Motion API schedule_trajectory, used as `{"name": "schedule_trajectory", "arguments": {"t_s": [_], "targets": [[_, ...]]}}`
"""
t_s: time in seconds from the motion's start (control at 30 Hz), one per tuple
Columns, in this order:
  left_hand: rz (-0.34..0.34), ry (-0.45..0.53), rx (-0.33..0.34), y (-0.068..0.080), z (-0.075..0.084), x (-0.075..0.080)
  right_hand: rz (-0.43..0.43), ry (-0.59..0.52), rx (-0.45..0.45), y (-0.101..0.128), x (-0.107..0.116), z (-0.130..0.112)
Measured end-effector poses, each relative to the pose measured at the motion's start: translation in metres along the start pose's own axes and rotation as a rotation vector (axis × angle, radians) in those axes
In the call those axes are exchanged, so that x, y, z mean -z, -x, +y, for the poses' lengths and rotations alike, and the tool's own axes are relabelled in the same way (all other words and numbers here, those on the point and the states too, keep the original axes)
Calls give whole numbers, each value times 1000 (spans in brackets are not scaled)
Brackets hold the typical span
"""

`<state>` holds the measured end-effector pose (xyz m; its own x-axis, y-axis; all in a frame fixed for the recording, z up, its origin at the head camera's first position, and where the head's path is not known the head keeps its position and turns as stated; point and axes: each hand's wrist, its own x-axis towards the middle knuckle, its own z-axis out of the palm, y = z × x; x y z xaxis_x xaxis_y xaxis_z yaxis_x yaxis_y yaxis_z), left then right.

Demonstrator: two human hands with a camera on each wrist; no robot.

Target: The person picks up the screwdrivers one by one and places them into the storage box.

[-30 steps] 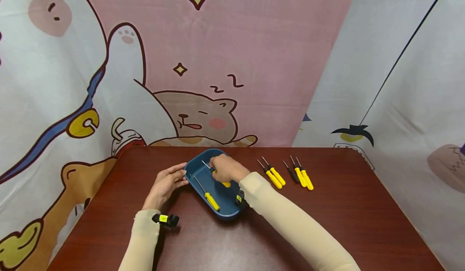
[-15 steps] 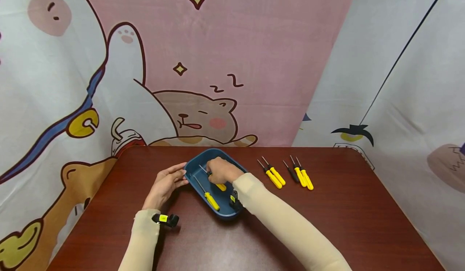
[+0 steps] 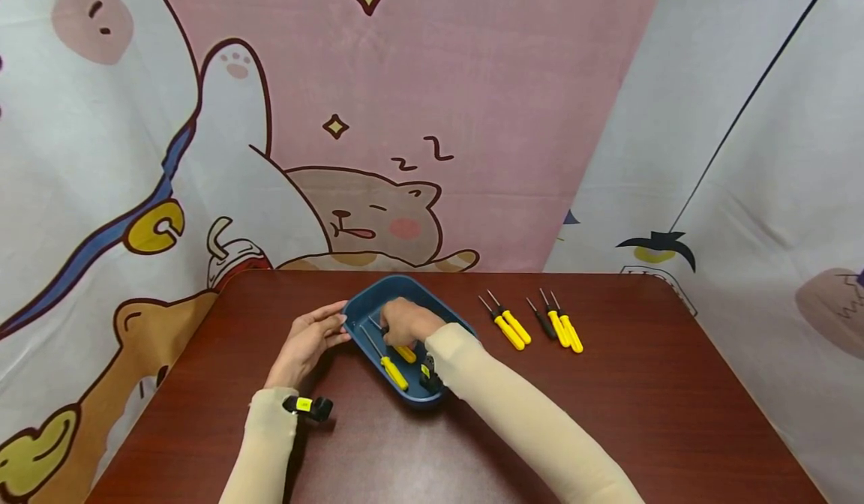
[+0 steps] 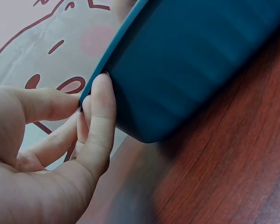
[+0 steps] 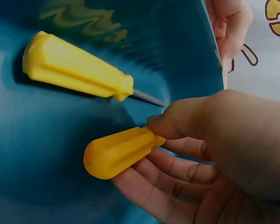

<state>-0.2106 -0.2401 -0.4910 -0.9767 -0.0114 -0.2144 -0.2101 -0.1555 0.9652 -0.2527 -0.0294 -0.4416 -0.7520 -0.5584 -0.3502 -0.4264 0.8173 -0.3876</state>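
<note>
My left hand [image 3: 307, 345] pinches the rim of a blue plastic tray [image 3: 383, 294] at its left corner. In the left wrist view the thumb is on one side of the rim and fingers on the other. Inside the tray, my right hand [image 3: 408, 322] pinches a yellow-handled screwdriver [image 5: 119, 153] near the front of its handle. Its fingers lie beneath the handle, and most of the shaft is hidden in the right wrist view. A second yellow screwdriver [image 3: 394, 373] lies on the tray floor to the left, roughly parallel and apart from the held one.
Right of the tray, a pair of yellow screwdrivers [image 3: 509, 329] lies on the brown table [image 3: 648, 399]. Further right is another group: a black-handled screwdriver [image 3: 543, 325] beside two yellow screwdrivers [image 3: 567, 331]. A cartoon-printed cloth [image 3: 506, 114] hangs behind the table.
My right hand has moved left and slightly down inside the tray with the screwdriver, closer to the one lying there. The left hand has stayed on the rim.
</note>
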Motion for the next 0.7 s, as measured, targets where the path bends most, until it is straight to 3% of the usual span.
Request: {"name": "schedule_trajectory", "arguments": {"t_s": [0.43,0.7], "targets": [[-8,-7,6,0,0,0,-45,-40,-12,0,-3,-7],[-28,18,-22,0,0,0,-52,-43,33,0,-5,-7]]}}
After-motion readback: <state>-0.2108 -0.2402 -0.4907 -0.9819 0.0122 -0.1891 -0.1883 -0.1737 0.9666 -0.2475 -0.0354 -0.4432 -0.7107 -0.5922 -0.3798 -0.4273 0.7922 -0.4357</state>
